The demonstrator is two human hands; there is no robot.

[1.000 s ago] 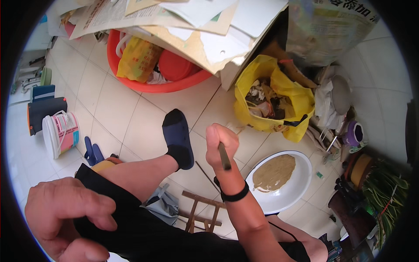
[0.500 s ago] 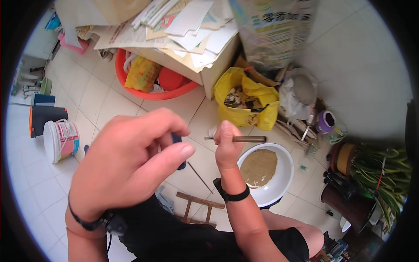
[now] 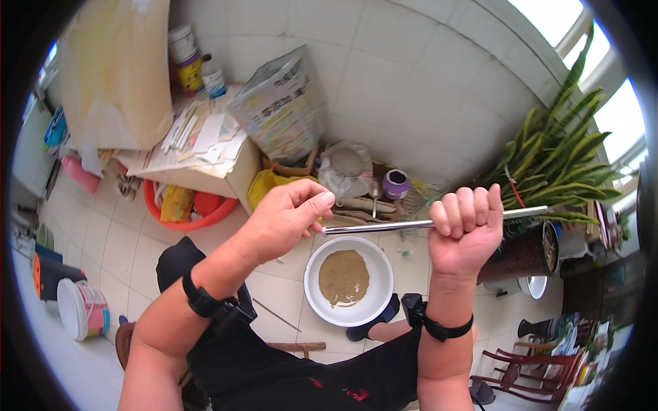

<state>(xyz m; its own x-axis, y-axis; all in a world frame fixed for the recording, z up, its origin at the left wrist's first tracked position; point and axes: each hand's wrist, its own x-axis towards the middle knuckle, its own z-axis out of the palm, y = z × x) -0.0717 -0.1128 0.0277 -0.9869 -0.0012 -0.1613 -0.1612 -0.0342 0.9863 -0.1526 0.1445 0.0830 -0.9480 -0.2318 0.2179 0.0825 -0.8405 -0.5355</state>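
My right hand (image 3: 466, 229) is wrapped round a long, shiny metal rod (image 3: 391, 226), which lies nearly level in the air. The rod's right end sticks out past my fist toward a leafy plant. My left hand (image 3: 291, 218) is closed, with thumb and fingers bent together at the rod's left tip. Whether those fingers grip the tip or something small cannot be made out. Under the rod, a white basin (image 3: 313, 301) stands on the floor with a brown, wet-looking mass (image 3: 344, 277) in it.
Ahead are a yellow bag (image 3: 264, 186), a low cabinet topped with papers (image 3: 212, 140) and a large printed sack (image 3: 281, 106). An orange-red tub (image 3: 164, 220) and white bucket (image 3: 86, 308) stand left. Potted long-leaved plants (image 3: 541, 161) and a wooden chair (image 3: 528, 373) are right.
The view has swung up and to the right. My right hand has moved right with the rod, which now shows much more length. My left hand has come to the rod's left tip.
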